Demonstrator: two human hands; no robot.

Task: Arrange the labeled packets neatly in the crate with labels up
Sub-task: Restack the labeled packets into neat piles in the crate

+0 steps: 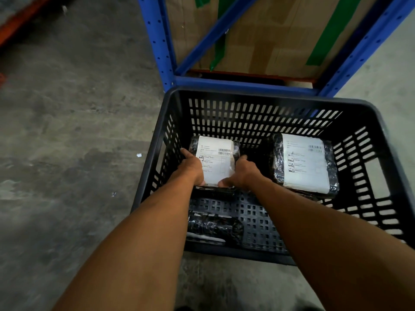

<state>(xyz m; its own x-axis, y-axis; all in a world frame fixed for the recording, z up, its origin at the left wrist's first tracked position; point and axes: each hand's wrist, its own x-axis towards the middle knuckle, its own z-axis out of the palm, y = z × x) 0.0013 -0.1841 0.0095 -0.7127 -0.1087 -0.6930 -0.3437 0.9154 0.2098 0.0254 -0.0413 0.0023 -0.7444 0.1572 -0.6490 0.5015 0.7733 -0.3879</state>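
Observation:
A black slotted plastic crate (379, 122) stands on the floor in front of me. Both my hands are inside it, gripping one black-wrapped packet (215, 158) with its white label up, at the crate's far left. My left hand (192, 168) holds its left edge, my right hand (243, 172) its right edge. A second packet (305, 162), label up, lies at the far right. A third black packet (213, 227) lies at the near left, mostly black wrap showing, partly hidden by my left forearm.
A blue metal rack (244, 83) with a large cardboard box (265, 39) taped in green stands right behind the crate. Grey concrete floor (67, 131) stretches to the left. Bare crate bottom (256, 218) shows between my arms.

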